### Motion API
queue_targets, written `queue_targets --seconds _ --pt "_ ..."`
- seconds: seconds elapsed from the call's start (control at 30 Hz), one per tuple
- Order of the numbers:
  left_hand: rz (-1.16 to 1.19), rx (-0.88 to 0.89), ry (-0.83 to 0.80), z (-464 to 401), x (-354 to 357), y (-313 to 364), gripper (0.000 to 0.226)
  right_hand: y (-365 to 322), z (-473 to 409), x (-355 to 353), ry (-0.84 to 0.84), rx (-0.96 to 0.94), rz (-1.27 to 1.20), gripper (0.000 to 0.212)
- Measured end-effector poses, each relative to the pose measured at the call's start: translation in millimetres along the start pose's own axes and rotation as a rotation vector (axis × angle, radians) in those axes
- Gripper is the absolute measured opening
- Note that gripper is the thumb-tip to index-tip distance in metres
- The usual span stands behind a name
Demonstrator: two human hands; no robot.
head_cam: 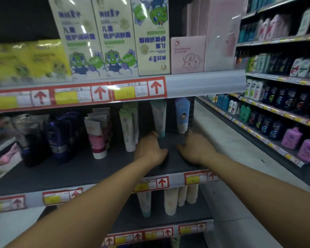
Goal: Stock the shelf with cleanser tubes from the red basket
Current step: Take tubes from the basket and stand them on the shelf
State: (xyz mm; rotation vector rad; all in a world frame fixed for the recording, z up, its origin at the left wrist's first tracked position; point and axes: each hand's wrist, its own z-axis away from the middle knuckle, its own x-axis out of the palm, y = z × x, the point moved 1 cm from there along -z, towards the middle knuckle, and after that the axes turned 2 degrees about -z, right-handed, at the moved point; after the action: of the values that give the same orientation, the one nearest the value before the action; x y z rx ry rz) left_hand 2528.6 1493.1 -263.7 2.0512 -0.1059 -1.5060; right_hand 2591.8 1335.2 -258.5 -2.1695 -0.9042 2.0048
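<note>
Your left hand (149,149) and right hand (195,149) are both reached deep onto the middle shelf (79,172), a little apart from each other, palms down. Neither seems to carry a tube; the left fingertips are right at the foot of the pale green-capped cleanser tube (159,117) standing at the far side, but motion blur makes it impossible to say whether they grip it or only touch it. The right hand lies just near of the blue tube (181,115) at the shelf's right end, fingers spread on the board and holding nothing.

Left of your hands stands a row of white-and-green tubes (129,127), then pink-and-white tubes (97,135), then dark purple bottles (61,135). Above runs the price rail (79,95) with red arrows and the tall carton boxes (98,38). More tubes stand on the lower shelf (168,199). The red basket is not in view, so the remaining stock is out of sight.

You look to be at the arranging step, squaring up tubes already placed. The next move likely calls for drawing both hands back out without knocking the upright tubes, then going down to the basket for the next tube and setting it upright in the gap near the green-capped one.
</note>
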Motion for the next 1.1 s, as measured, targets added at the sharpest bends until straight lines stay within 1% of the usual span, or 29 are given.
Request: queue_targets --seconds 0.13,0.23,0.33,0.43,0.5,0.63,0.87,1.03,1.1 --pt "0.008 0.055 -0.008 32 -30 -4 0.060 -24 35 -11 -0.010 -0.039 0.099 0.041" --pt "-0.025 0.083 0.023 56 -54 -10 0.054 -41 61 -18 0.023 -0.105 0.156 0.034" --pt "-0.052 0.095 0.056 79 -76 -20 0.051 -58 84 -22 0.072 -0.159 0.154 0.032" --pt "-0.056 0.096 0.072 103 -95 -32 0.049 -78 104 -24 0.089 -0.199 0.156 0.037" --pt "-0.069 0.101 0.076 119 -106 -42 0.047 -92 117 -23 0.080 -0.216 0.149 0.038" --pt "-0.103 0.075 0.084 148 -122 -64 0.044 -115 144 -8 0.029 -0.259 0.144 0.034" --pt "-0.106 -0.007 0.050 190 -110 -116 0.034 -135 187 44 -0.061 -0.294 0.113 0.028" --pt "-0.140 -0.056 -0.053 216 -79 -154 0.033 -127 211 97 -0.136 -0.347 0.139 0.024" --pt "-0.145 -0.073 -0.096 224 -63 -171 0.034 -120 220 122 -0.182 -0.359 0.180 0.026"
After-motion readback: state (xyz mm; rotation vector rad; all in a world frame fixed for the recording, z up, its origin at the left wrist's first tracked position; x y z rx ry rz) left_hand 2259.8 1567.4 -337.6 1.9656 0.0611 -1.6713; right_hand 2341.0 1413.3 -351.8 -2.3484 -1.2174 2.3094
